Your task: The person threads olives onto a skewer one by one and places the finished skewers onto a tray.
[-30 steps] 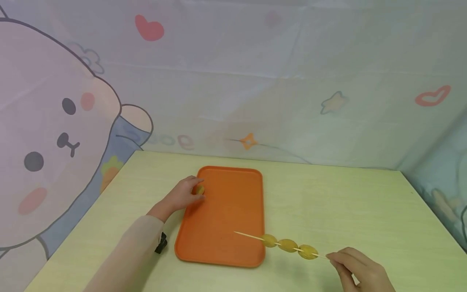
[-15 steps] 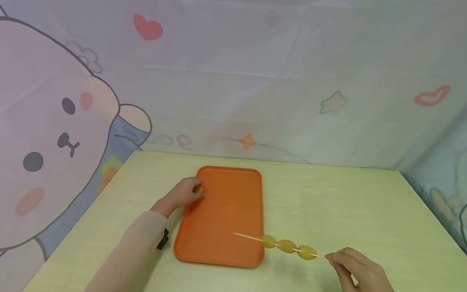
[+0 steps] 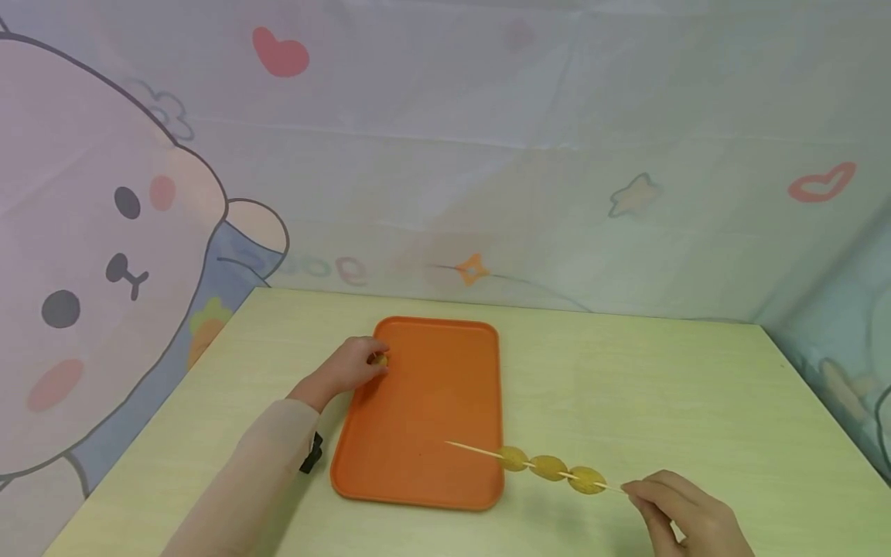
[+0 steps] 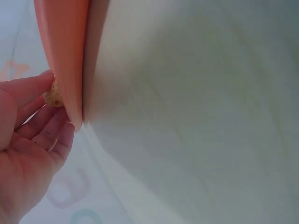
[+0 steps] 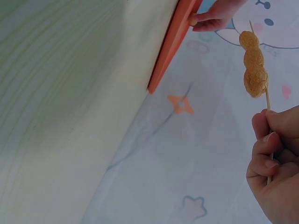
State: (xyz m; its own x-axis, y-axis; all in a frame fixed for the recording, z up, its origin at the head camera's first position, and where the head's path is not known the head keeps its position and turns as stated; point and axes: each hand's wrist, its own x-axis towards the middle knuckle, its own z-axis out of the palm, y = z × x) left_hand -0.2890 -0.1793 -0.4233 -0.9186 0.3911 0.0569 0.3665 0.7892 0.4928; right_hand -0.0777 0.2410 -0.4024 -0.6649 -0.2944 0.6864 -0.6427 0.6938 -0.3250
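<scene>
In the head view my left hand [image 3: 350, 363] reaches over the left rim of the orange tray [image 3: 435, 418]. Its thumb and fingers curl round a small yellow-brown ball [image 3: 382, 360], partly hidden; the left wrist view shows the ball [image 4: 54, 95] between them, close against the tray wall. My right hand [image 3: 687, 512] pinches the bare end of a thin wooden skewer [image 3: 471, 448]. Three yellow-brown rough balls [image 3: 549, 467] are threaded on it. Its pointed tip is over the tray's near right part, and the right wrist view shows the threaded balls [image 5: 254, 63] touching or nearly touching.
The tray lies on a pale yellow-green table [image 3: 647, 387]. A small black object [image 3: 312, 454] shows beside the left sleeve. Behind the table hangs a printed cloth [image 3: 431, 139] with a bear, hearts and stars.
The left hand's thumb and fingers have closed in a little round the ball at the tray's left rim. The right hand and skewer have stayed nearly still.
</scene>
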